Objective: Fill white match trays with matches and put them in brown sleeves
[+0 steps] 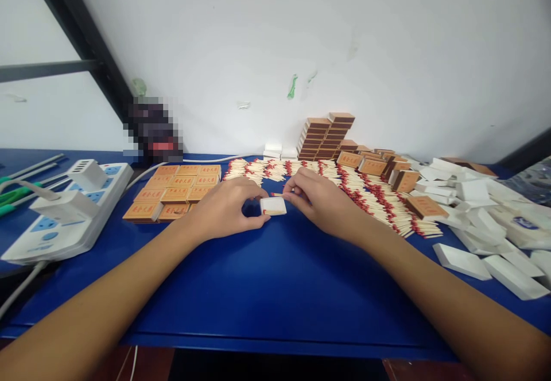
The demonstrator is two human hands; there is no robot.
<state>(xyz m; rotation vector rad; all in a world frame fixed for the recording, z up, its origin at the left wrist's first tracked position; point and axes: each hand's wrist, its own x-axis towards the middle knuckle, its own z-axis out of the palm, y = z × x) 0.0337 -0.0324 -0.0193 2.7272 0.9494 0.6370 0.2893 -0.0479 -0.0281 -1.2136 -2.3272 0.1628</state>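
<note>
My left hand (228, 206) grips a small white matchbox tray (279, 204) by its left end, thumb at the near edge and fingers curled behind. A few matches lie along the near side of the tray. Above its far edge, my right hand (321, 200) pinches a match (277, 194), red head pointing left. Whether there is more than one match in the pinch is hard to make out. Just beyond both hands spreads a long band of loose red-headed matches (374, 197), which curves toward the right.
Orange matchboxes (178, 181) stand in rows at the left, near a white power strip (103, 197). More boxes are stacked (325, 137) against the wall. White trays (462, 260) pile up at the right beside a white plastic packet (523, 223). The blue table's front edge (275, 343) runs below.
</note>
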